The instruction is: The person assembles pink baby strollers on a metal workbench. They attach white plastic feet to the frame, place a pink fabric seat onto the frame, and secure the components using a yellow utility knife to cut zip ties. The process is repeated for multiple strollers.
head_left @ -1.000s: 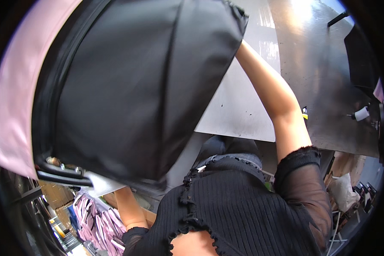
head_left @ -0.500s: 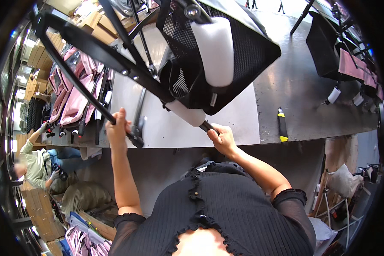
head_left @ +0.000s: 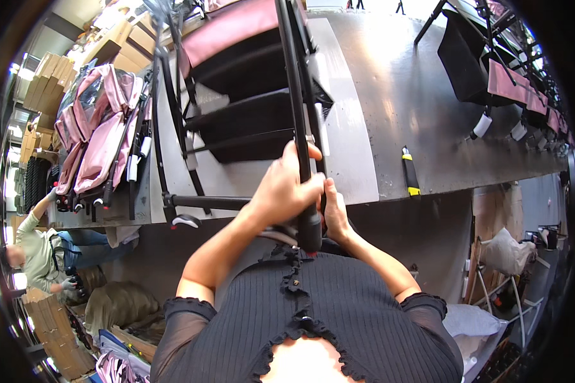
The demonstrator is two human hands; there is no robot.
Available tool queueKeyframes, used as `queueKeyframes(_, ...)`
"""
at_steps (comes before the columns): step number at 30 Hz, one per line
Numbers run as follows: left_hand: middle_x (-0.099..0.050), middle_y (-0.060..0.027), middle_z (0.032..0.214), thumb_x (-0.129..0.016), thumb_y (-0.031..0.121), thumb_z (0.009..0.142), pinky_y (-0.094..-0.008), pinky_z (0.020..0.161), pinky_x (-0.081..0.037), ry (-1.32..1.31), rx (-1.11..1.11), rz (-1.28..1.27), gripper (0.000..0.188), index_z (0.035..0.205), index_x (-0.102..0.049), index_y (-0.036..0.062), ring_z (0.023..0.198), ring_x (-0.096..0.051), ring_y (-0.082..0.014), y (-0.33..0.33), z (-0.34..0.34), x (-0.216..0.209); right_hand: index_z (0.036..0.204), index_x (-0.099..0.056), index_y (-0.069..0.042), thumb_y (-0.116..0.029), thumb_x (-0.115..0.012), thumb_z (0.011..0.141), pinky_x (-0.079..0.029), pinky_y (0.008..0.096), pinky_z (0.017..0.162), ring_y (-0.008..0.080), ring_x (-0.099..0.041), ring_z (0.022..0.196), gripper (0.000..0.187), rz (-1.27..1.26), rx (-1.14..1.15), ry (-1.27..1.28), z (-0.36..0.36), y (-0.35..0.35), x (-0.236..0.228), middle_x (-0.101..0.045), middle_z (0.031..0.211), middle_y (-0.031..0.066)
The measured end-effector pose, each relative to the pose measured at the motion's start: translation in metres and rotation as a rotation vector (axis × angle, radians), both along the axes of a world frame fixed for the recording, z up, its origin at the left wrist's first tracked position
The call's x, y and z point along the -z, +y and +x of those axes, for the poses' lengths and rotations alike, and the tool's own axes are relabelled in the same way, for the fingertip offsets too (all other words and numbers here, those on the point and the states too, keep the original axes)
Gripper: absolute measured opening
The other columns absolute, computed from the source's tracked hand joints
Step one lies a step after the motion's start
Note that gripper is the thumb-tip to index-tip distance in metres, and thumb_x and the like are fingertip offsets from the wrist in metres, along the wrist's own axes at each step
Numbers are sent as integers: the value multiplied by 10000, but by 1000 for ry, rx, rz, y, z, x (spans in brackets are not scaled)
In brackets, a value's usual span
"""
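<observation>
1. The left hand (head_left: 284,190) is closed around an upright tube of the black frame (head_left: 294,83), near its lower end.
2. The right hand (head_left: 336,209) is just right of that tube, thumb raised; its fingers are hidden, so I cannot tell whether it grips.
3. The frame, with pink and black fabric, stands over a pale sheet (head_left: 350,137) on the worktop (head_left: 444,143), its near end against the person's front.
4. A yellow-and-black knife (head_left: 410,172) lies right of the sheet.
5. Folded pink pieces (head_left: 102,153) are at left.
</observation>
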State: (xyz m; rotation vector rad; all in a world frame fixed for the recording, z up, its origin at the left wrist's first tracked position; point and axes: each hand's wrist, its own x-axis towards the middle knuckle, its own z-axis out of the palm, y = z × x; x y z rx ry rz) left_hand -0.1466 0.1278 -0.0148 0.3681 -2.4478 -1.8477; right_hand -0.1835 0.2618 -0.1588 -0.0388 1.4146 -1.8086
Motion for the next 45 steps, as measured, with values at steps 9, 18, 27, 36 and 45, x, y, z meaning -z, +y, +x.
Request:
queueKeyframes(9, -615, -140, 913, -633, 224, 841, -307, 745, -498, -176, 43, 44, 445, 1157, -474, -46, 808, -617, -184, -44, -51, 90, 909, -566, -33, -410, -420, 954, -459, 306, 476, 161, -549, 529, 407, 335, -100, 502, -12, 3, 24, -563, 645, 59)
queueKeyframes(18, -635, -24, 871, -572, 308, 908, -275, 770, -455, -336, -453, -494, 318, 973, -660, 10, 815, -564, -105, -310, 142, 66, 961, -605, -3, -202, -525, 937, -448, 269, 626, 141, -551, 655, 215, 237, 71, 907, -102, -46, -10, -596, 767, 64)
queueKeyframes(27, -602, -7, 755, -506, 451, 921, -240, 658, -408, -194, -752, -38, 444, 866, -652, 35, 690, -513, -84, -299, 176, 104, 927, -535, -43, -228, -470, 974, -438, 222, 560, 75, -497, 586, 202, 254, 99, 746, -104, -29, 12, -555, 728, 23)
queueKeyframes(36, -646, -53, 754, -456, 380, 935, -287, 509, -469, -425, -937, 436, 347, 908, -610, 69, 636, -612, -146, -165, 247, 178, 939, -468, -107, -404, -426, 972, -330, 261, 377, 100, -355, 399, 302, 295, -91, 53, 31, 21, 19, -363, 526, -13)
queueKeyframes(45, -659, -156, 878, -484, 262, 875, -435, 726, -499, -733, -1082, -417, 249, 895, -641, 70, 809, -642, -326, -19, 419, 160, 850, -514, -124, -230, -621, 855, -373, 239, 413, 88, -399, 440, 151, 42, -752, 1130, 61, 64, 91, -497, 645, 12)
